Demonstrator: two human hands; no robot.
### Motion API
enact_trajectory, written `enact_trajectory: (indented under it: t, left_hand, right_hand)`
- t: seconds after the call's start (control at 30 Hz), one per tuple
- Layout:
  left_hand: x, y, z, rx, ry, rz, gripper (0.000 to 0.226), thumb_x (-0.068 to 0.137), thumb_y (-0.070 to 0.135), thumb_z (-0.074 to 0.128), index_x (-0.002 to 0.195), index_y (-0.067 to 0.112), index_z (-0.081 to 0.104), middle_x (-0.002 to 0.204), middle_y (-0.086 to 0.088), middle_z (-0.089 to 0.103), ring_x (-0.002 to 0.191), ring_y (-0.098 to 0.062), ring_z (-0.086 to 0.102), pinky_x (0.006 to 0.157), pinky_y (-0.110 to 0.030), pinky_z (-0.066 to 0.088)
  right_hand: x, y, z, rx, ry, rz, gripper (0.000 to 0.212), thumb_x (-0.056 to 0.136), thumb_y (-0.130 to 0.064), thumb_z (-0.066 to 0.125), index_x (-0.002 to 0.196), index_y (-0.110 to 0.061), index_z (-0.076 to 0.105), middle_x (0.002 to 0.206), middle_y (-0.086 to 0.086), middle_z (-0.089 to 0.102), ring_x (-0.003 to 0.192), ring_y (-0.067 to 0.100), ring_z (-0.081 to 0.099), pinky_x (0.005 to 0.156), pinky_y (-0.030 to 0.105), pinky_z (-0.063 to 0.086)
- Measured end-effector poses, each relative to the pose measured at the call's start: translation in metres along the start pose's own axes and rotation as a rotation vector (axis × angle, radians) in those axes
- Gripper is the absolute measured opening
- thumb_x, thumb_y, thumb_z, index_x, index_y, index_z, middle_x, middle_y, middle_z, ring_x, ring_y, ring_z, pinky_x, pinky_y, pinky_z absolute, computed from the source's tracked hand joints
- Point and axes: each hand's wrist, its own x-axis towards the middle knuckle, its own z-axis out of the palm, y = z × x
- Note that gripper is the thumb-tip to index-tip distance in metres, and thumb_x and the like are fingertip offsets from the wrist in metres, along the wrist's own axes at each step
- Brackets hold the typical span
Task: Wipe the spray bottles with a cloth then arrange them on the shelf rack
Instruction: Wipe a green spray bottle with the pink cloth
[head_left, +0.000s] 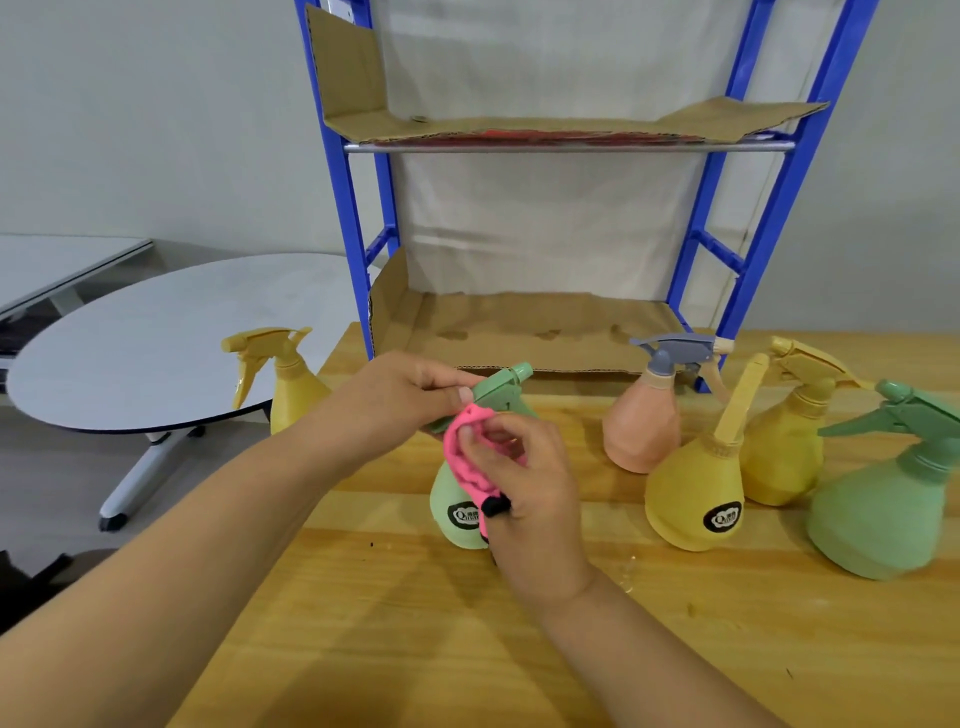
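Right hand (524, 483) presses nubbly pink cloth (467, 457) on bulbous green bottle (457, 512).

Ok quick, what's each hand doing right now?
Left hand: grips the green spray bottle by its spray head.
Right hand: holds the pink cloth against that bottle's neck.

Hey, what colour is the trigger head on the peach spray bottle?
Greyish blue trigger head on the peach spray bottle, seen in the head view.
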Motion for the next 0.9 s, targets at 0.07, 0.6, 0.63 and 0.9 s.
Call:
enact_trajectory:
  t: [0.07,0.6,0.63,0.9]
  left_hand:
    - [0.001,0.001,0.001,0.02,0.012,0.002,0.022,0.091,0.016,0.057,0.102,0.025,0.073,0.092,0.0,0.075,0.085,-0.013,0.07,0.077,-0.018,0.053]
    - [-0.002,-0.002,0.003,0.108,0.065,0.006,0.023,0.09,0.021,0.058,0.094,0.04,0.071,0.092,0.007,0.075,0.091,-0.012,0.068,0.091,-0.033,0.049]
    - [-0.002,-0.002,0.003,0.112,0.065,0.008,0.024,0.091,0.021,0.058,0.095,0.04,0.071,0.091,0.006,0.075,0.089,-0.011,0.068,0.091,-0.033,0.05]
    - [-0.004,0.002,0.006,0.169,0.085,-0.003,0.023,0.092,0.021,0.055,0.095,0.038,0.07,0.083,0.005,0.074,0.075,-0.01,0.069,0.086,-0.034,0.052]
  right_hand:
    - [0.004,0.008,-0.007,-0.104,-0.04,-0.123,0.04,0.082,0.0,0.065,0.118,-0.018,0.061,0.112,-0.005,0.051,0.099,0.02,0.051,0.083,0.03,0.047]
    - [0.0,0.007,-0.01,-0.081,-0.08,-0.11,0.036,0.086,-0.014,0.059,0.118,-0.031,0.056,0.111,-0.007,0.047,0.103,0.016,0.047,0.086,0.019,0.041]
    - [-0.001,0.01,-0.012,-0.116,-0.096,-0.119,0.038,0.085,-0.012,0.061,0.119,-0.028,0.055,0.111,-0.006,0.047,0.103,0.016,0.047,0.085,0.02,0.042]
    - [-0.027,0.027,-0.041,-0.259,-0.433,-0.075,0.027,0.087,-0.048,0.054,0.099,-0.026,0.065,0.1,-0.019,0.047,0.096,0.004,0.05,0.084,0.03,0.048]
